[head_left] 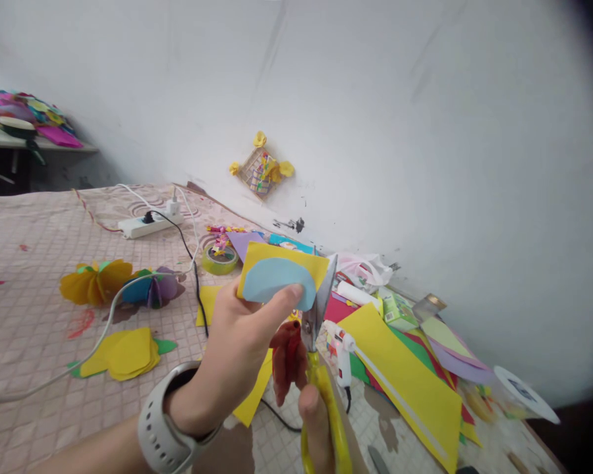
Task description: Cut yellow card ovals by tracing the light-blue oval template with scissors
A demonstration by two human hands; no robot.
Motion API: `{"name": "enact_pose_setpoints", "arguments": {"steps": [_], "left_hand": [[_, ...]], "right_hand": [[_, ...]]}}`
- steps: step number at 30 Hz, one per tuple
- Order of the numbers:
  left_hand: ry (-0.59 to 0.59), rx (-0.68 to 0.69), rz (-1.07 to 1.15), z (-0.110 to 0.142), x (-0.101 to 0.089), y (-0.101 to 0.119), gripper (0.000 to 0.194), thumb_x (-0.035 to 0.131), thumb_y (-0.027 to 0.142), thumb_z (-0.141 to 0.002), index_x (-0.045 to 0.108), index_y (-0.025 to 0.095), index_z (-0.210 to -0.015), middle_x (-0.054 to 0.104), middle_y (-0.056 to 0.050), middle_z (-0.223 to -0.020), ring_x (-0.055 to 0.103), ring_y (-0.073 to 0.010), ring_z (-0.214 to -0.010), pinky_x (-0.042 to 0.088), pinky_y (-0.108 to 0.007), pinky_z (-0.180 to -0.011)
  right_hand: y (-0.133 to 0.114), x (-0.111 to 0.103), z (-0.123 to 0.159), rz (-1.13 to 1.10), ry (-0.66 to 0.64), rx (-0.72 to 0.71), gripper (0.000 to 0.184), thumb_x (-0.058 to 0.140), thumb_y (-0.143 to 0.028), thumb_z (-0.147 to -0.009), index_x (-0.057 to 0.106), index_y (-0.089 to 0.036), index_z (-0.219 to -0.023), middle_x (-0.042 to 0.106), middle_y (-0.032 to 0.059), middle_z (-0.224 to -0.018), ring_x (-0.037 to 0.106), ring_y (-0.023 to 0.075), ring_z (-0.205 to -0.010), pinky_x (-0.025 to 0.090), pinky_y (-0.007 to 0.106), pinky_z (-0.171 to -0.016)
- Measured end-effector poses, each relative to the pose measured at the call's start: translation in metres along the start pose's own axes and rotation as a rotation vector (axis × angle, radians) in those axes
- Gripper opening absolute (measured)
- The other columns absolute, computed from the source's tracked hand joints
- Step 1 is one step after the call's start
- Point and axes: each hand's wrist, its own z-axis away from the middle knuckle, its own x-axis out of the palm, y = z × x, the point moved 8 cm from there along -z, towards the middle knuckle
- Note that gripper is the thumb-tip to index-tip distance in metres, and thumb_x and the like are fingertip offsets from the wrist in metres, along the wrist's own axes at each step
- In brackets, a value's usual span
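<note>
**Left hand** [232,355]: pinching a yellow sheet [281,260] and a blue semicircle [271,280] laid on it, with the thumb [277,309] pressing on the blue paper and the fingers hidden behind. A white watch [161,421] is circling the wrist.

**Right hand** [316,421]: closing around the yellow handles of scissors [321,388], only the thumb showing clearly. The blades [319,309] are pointing upward, touching the right edge of the held papers. A red scrap [286,362] is hanging beside them, between the hands.

**Nearby, right:** a glue gun [343,349] is lying just beside the blades, on a large yellow sheet [400,382] stacked over green and red paper. A white tube [356,294] and a green box [398,309] are resting beyond it, and a white disc [524,393] is sitting farther right.

**Nearby, left:** a tape roll [220,259] is sitting by lilac and blue paper. A yellow paper flower [95,282], a purple-and-blue one [153,288] and yellow cut-outs [128,354] are lying on a patterned mat [29,296].

**Beyond:** a power strip [148,225] is trailing a white cord [99,336] and a black cord [195,289]. A paper ornament [261,168] is hanging on the white wall [425,131], and colored material is piled on a shelf [10,137].
</note>
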Motion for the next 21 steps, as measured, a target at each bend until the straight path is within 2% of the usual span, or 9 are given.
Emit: {"name": "enact_pose_setpoints", "arguments": {"steps": [3, 5, 6, 8, 12, 16, 21], "left_hand": [[-0.018, -0.029, 0.044, -0.001, -0.001, -0.005, 0.011, 0.070, 0.031, -0.078, 0.067, 0.021, -0.074, 0.071, -0.001, -0.070, 0.067, -0.0199, -0.065, 0.054, -0.030, -0.054], [-0.052, -0.047, 0.087, -0.001, 0.000, -0.007, 0.009, 0.070, 0.029, -0.080, 0.068, 0.021, -0.076, 0.070, 0.001, -0.071, 0.065, -0.0165, -0.066, 0.054, -0.027, -0.059], [-0.067, -0.046, 0.104, -0.001, 0.000, -0.008, 0.008, 0.070, 0.027, -0.081, 0.069, 0.021, -0.076, 0.070, 0.003, -0.072, 0.064, -0.0147, -0.067, 0.054, -0.025, -0.062], [-0.080, -0.026, 0.119, -0.002, -0.001, -0.006, 0.007, 0.070, 0.024, -0.081, 0.069, 0.021, -0.075, 0.069, 0.005, -0.073, 0.063, -0.0115, -0.068, 0.053, -0.021, -0.066], [-0.094, 0.000, 0.130, -0.004, -0.001, -0.001, 0.008, 0.070, 0.021, -0.082, 0.069, 0.021, -0.073, 0.070, 0.006, -0.073, 0.062, -0.0093, -0.069, 0.051, -0.018, -0.069], [-0.107, 0.014, 0.132, -0.005, 0.001, 0.001, 0.007, 0.070, 0.020, -0.082, 0.070, 0.022, -0.075, 0.071, 0.005, -0.076, 0.064, -0.0109, -0.073, 0.052, -0.019, -0.072], [-0.114, 0.021, 0.106, -0.006, 0.000, 0.001, 0.007, 0.069, 0.020, -0.082, 0.069, 0.021, -0.076, 0.071, 0.005, -0.078, 0.064, -0.0107, -0.074, 0.050, -0.019, -0.072]], "right_hand": [[-0.003, -0.002, -0.005, 0.015, -0.032, -0.038, 0.069, 0.052, -0.084, -0.069, 0.060, -0.022, -0.097, 0.040, -0.0019, -0.066, 0.041, 0.0169, -0.057, 0.040, 0.030, -0.049], [0.004, -0.002, -0.011, 0.043, -0.074, -0.039, 0.072, 0.052, -0.087, -0.065, 0.061, -0.022, -0.095, 0.041, -0.0029, -0.061, 0.041, 0.0158, -0.053, 0.038, 0.028, -0.045], [0.009, 0.000, -0.013, 0.046, -0.111, -0.033, 0.075, 0.054, -0.090, -0.059, 0.062, -0.022, -0.091, 0.040, -0.0041, -0.056, 0.040, 0.0148, -0.049, 0.036, 0.027, -0.042], [0.017, -0.002, -0.016, 0.032, -0.107, -0.031, 0.078, 0.052, -0.093, -0.053, 0.061, -0.022, -0.085, 0.038, -0.0055, -0.051, 0.037, 0.0128, -0.044, 0.032, 0.026, -0.038], [0.024, -0.010, -0.014, 0.047, -0.045, -0.004, 0.073, 0.056, -0.087, -0.061, 0.062, -0.021, -0.091, 0.044, -0.0040, -0.057, 0.041, 0.0120, -0.046, 0.033, 0.025, -0.040], [0.024, -0.011, -0.013, 0.040, -0.094, 0.005, 0.070, 0.060, -0.085, -0.058, 0.062, -0.021, -0.086, 0.040, -0.0062, -0.053, 0.034, 0.0096, -0.041, 0.027, 0.023, -0.036], [0.020, -0.013, -0.010, -0.012, -0.109, -0.019, 0.060, 0.060, -0.078, -0.070, 0.062, -0.022, -0.091, 0.041, -0.0053, -0.057, 0.035, 0.0108, -0.045, 0.028, 0.022, -0.037]]}}
